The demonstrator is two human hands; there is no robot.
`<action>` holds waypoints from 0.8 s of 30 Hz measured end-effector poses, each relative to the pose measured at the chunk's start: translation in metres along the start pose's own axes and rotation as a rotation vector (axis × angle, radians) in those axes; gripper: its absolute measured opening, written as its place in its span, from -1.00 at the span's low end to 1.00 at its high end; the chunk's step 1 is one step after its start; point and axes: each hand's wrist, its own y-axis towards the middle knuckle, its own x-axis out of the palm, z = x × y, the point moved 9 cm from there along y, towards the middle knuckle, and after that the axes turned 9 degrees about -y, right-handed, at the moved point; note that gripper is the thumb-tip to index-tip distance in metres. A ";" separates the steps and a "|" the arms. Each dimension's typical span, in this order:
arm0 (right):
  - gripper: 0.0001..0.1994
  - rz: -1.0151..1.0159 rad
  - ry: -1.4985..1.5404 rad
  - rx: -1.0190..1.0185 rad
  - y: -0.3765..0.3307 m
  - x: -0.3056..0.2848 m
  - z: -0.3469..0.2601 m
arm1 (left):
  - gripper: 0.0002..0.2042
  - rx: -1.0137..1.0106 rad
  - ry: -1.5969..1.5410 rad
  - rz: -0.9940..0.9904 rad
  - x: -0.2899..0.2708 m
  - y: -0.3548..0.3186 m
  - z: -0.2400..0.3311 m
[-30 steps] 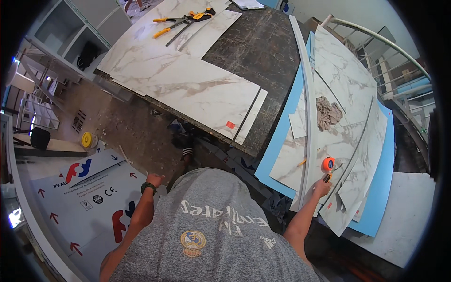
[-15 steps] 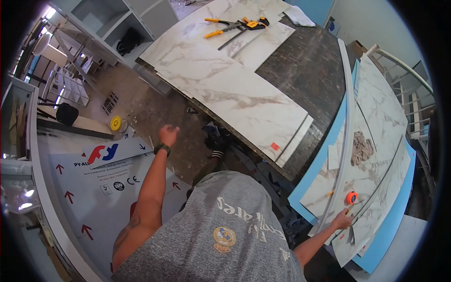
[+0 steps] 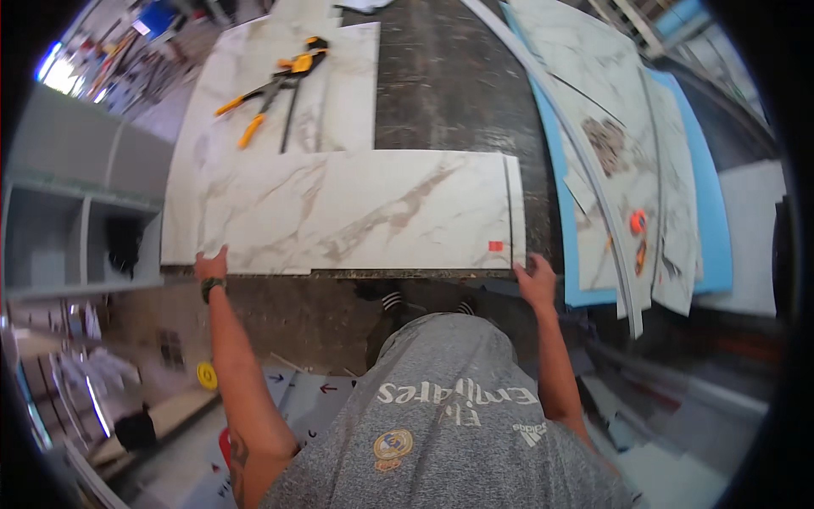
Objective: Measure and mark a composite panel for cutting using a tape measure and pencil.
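A white marble-patterned panel lies across the near end of a dark worktable. A red square sticker is on its right part, and a narrow matching strip runs along its right end, past a dark line. My left hand grips the panel's near edge at the left, thumb and finger over the top. At the near right corner, my right hand touches the strip with its fingers apart. Clamps with yellow and black handles rest on the panels farther back.
To the right, more marble-patterned sheets lie over blue board, with a long curved grey strip, a crumpled cloth, an orange tape measure and an orange-handled tool. Grey open cabinets stand left.
I have turned to face the table's near end. My right hand has left the orange-handled tool on the right-hand sheets and come to the strip. My left hand has reached the panel edge.
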 end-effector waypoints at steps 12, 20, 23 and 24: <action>-0.48 0.125 -0.278 0.316 0.017 0.046 -0.001 | -0.08 0.027 -0.005 -0.209 0.035 0.044 0.016; -0.63 0.138 -0.330 0.434 0.035 0.063 0.027 | -0.14 0.064 -0.187 0.096 -0.013 0.016 -0.058; -0.65 0.247 -0.303 0.434 0.034 0.056 0.026 | -0.18 0.056 -0.222 0.186 -0.011 -0.035 -0.086; -0.67 0.297 -0.340 0.403 0.034 0.054 0.024 | -0.18 0.023 -0.262 0.190 -0.013 -0.051 -0.102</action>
